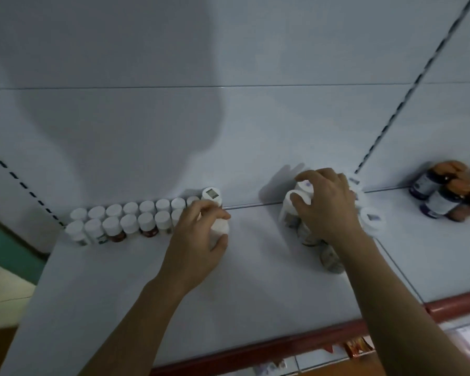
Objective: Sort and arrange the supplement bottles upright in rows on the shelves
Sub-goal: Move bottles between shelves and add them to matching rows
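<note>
Placement is the step in hand, we judge. Our left hand (198, 240) grips a white-capped bottle (219, 227) upright at the right end of the front row (130, 223), just in front of the taller labelled-cap bottle (211, 194) that ends the back row. To do it well, we should set its base flat on the shelf (255, 280) and slide it until it touches its neighbour. We then line its cap up with the row before letting go, so it tips nothing over.

Our right hand (329, 207) is curled over the top of a loose bottle (296, 202) in the unsorted cluster (372, 219) near the shelf's right edge, where at least one bottle lies on its side. We should lift that bottle straight up, clear of those touching it. Orange-capped dark bottles (445, 196) sit well apart on the next shelf section.
</note>
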Available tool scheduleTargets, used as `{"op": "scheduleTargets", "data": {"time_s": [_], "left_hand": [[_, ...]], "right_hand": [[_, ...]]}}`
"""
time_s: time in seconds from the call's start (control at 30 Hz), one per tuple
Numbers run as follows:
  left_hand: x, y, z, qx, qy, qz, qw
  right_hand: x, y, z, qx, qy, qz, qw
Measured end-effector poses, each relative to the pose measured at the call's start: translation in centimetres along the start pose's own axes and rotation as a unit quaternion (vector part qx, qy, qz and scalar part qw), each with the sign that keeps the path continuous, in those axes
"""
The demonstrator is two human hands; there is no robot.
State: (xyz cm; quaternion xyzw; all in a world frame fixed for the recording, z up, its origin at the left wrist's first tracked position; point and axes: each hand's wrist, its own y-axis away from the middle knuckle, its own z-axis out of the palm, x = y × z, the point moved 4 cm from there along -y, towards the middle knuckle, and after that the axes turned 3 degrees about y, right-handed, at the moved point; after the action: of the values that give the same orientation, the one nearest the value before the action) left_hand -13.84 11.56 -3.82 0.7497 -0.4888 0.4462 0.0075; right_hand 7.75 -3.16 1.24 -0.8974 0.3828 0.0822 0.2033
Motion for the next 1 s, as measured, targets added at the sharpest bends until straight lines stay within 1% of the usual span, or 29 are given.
{"op": "scheduleTargets", "data": {"time_s": [0.07, 0.13, 0.2, 0.23, 0.33, 0.4, 0.47, 0.53, 0.57, 0.63, 0.67, 0.73, 0.8, 0.87, 0.93, 1.0], "left_hand": [[2.2, -0.7, -0.1, 0.037, -0.017, 0.048, 0.998], [4.6, -2.6, 0.7, 0.028, -0.015, 0.099, 0.995], [5.8, -5.7, 3.4, -0.040, -0.020, 0.119, 0.992], [6.0, -7.4, 5.1, -0.083, -0.024, 0.117, 0.989], [5.7, -10.4, 10.1, -0.199, -0.028, 0.083, 0.976], [4.9, -10.9, 12.0, -0.223, -0.014, 0.059, 0.973], [4.1, -10.7, 12.5, -0.204, 0.020, 0.038, 0.978], [3.6, -10.3, 12.1, -0.156, 0.053, 0.014, 0.986], [3.6, -10.1, 11.5, -0.117, 0.067, -0.001, 0.991], [4.6, -9.7, 9.9, -0.021, 0.105, -0.026, 0.994], [5.7, -9.6, 9.2, 0.019, 0.134, -0.032, 0.990], [8.6, -9.7, 8.7, 0.058, 0.198, -0.040, 0.978], [12.4, -10.5, 9.7, 0.049, 0.231, -0.033, 0.971], [16.2, -11.6, 11.9, 0.027, 0.235, -0.016, 0.972], [19.7, -12.6, 15.4, 0.005, 0.226, -0.012, 0.974], [22.8, -13.4, 20.0, -0.011, 0.212, -0.022, 0.977]], "right_hand": [[1.2, 0.3, -0.8, -0.004, -0.017, 0.019, 1.000], [2.1, 1.1, -0.9, -0.039, 0.015, 0.033, 0.999], [2.8, 2.1, -0.3, -0.102, 0.065, 0.032, 0.992], [3.1, 2.4, 0.0, -0.120, 0.082, 0.024, 0.989], [3.8, 2.8, 0.0, -0.122, 0.087, -0.014, 0.989], [4.0, 2.9, -0.7, -0.113, 0.051, -0.034, 0.992], [4.7, 3.1, -2.0, -0.074, -0.036, -0.025, 0.996], [6.1, 3.4, -3.4, -0.021, -0.152, 0.012, 0.988], [7.0, 3.6, -4.2, 0.005, -0.223, 0.041, 0.974], [9.4, 4.2, -5.3, 0.056, -0.351, 0.113, 0.928], [10.7, 4.5, -5.9, 0.081, -0.395, 0.146, 0.903], [14.1, 4.9, -6.7, 0.125, -0.457, 0.209, 0.856], [18.3, 4.9, -7.5, 0.156, -0.491, 0.256, 0.818], [22.8, 4.8, -8.3, 0.181, -0.496, 0.276, 0.803], [27.5, 4.6, -9.3, 0.195, -0.489, 0.282, 0.803], [32.5, 4.5, -10.6, 0.185, -0.470, 0.276, 0.818]]}}
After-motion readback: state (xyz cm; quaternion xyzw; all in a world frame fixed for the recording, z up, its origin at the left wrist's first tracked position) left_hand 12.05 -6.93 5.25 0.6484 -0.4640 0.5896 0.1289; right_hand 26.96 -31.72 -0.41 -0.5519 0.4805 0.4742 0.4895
